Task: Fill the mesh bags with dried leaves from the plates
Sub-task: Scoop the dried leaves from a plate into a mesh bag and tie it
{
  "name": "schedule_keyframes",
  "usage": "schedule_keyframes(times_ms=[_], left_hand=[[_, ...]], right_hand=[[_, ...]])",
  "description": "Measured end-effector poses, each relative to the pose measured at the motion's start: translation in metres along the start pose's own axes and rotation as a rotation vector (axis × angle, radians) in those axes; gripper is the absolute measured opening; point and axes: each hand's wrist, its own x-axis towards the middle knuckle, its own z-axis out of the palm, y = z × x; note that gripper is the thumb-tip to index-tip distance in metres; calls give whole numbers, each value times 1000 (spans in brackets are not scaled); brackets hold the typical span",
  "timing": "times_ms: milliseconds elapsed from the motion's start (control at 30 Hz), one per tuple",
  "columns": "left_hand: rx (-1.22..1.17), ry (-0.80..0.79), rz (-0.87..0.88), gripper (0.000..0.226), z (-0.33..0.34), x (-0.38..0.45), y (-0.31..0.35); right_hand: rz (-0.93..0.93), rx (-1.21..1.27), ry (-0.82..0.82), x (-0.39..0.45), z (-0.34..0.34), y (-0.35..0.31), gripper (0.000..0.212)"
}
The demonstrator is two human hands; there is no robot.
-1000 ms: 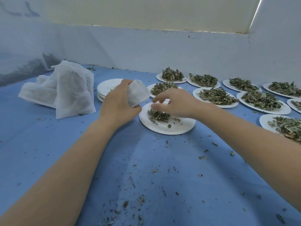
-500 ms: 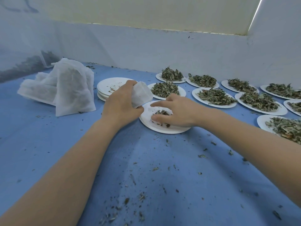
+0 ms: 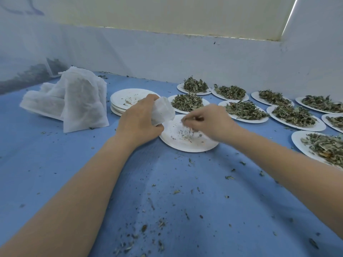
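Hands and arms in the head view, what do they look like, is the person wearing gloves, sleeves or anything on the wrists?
Both are bare. The left hand and right hand have no gloves, and no rings show on the fingers in view. Both forearms are uncovered right down to the bottom edge of the picture, with no sleeve cuff in sight. Neither wrist carries a watch, band or bracelet, and no markings show.

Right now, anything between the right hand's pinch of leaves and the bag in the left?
Nothing visible. The right hand holds its pinch above the near plate, beside the mesh bag that the left hand grips.
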Motion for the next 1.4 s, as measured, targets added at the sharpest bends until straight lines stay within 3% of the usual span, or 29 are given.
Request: schedule_keyframes(times_ms=[100, 233, 433, 667, 767, 1033, 1100, 1267, 1400], left_hand=[[12, -26, 32, 57, 0, -1, 3], [-13, -30, 62, 57, 3, -1, 10], [-232, 30, 18, 45, 10, -3, 16], [-367, 80, -48, 48, 6, -1, 14], [-378, 78, -63, 50, 3, 0, 15], [-288, 85, -25, 36, 5, -3, 22], [-333, 98, -37, 30, 4, -4, 22], [-343, 105, -27, 33, 1, -4, 21], [-334, 127, -34, 39, 1, -4, 22]], right_hand=[[-41, 38, 42, 12, -27, -7, 10], [-158, -59, -65, 22, -32, -26, 11], [-242, -38, -26, 27, -20, -39, 13], [-191, 63, -373, 24, -39, -43, 19], [-173, 96, -312, 25, -42, -46, 18], [-165, 16, 33, 25, -16, -55, 16], [-156, 17, -1, 24, -14, -57, 14], [-184, 60, -295, 20, -35, -53, 16], [-198, 151, -234, 20, -46, -48, 20]])
